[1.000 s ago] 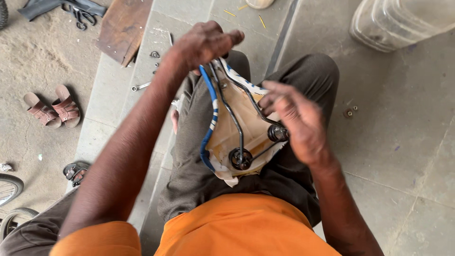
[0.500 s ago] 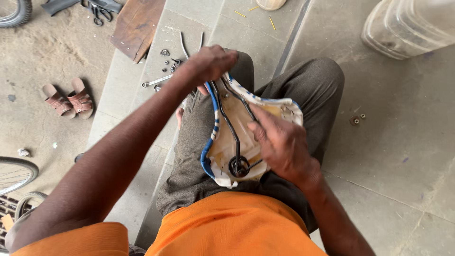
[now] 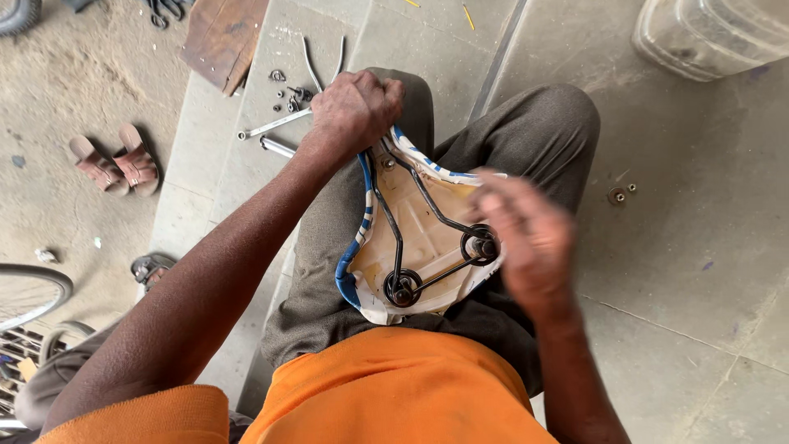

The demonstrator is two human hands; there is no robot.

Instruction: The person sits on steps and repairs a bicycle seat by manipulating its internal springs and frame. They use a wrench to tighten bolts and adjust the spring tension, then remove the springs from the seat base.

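Saddle upside down, nose away, left hand gripping

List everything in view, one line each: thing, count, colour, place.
upturned bicycle saddle with black wire rails and coil springs: one, cream underside, blue-and-white edge, on the lap
brown sandals: two, on the sandy ground, left
rusty brown flat plate: one, top left
loose metal nuts and rods: several, grey, on the concrete step
small bolts: two, dark, floor right
clear plastic container: one, top right
bicycle wheel: one, partly visible, left edge
left hand: grips the saddle's narrow end
right hand: blurred, by the right spring
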